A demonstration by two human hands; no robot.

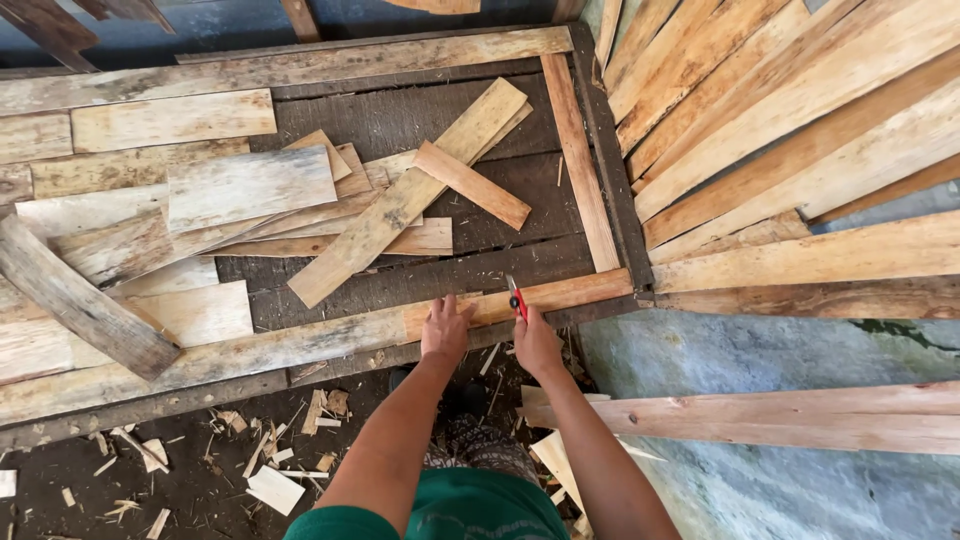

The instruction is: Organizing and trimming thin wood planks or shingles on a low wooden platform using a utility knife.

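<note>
My left hand (pixel 445 328) lies flat on a long wooden plank (pixel 300 340) that runs along the near edge of a dark workbench (pixel 420 120), fingers spread on the wood. My right hand (pixel 536 340) is closed around a red pencil-like marker (pixel 516 297), its tip resting on the reddish end of the same plank, right beside my left hand.
Loose planks and offcuts (pixel 400 200) are piled over the bench, thicker to the left. Long boards (pixel 800 130) fan out on the right. Another board (pixel 780 415) lies on the concrete floor at my right. Wood chips (pixel 270 450) litter the ground below the bench.
</note>
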